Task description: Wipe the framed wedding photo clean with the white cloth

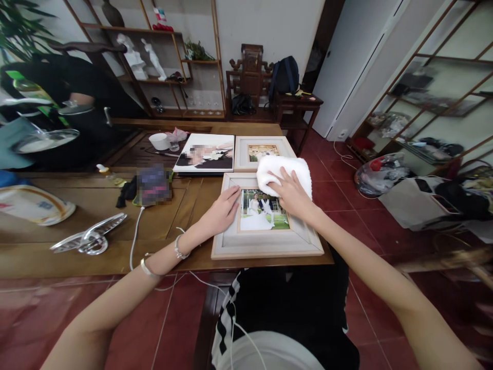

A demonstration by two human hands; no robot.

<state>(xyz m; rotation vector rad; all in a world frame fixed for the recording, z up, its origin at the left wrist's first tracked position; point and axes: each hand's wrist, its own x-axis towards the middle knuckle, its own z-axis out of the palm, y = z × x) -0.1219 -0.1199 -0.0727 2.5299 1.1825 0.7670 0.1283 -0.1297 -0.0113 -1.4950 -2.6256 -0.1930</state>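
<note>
— Wooden table (pixel 96 205), cluttered room, shelves behind. Her right hand (pixel 290 192) lies flat, fingers spread, pressing a white cloth (pixel 283 172) onto the top edge of the near picture frame (pixel 265 244). It isn't gripping the cloth, only bearing down on it.

— And the left hand (pixel 223 210)?

— Open too, palm down on the frame's left border, holding it in place. That frame sits at the table's near edge, its front corner about at the lip.

— So a hard push toward her could slide it off?

— I'd judge so, if the left hand lets up. Pushed the other way, it would knock the smaller frame (pixel 262 152) just behind, which sits beside the photo album (pixel 204 154). The white cable (pixel 134 236) hanging over the edge near her wrist could snag as well.
</note>
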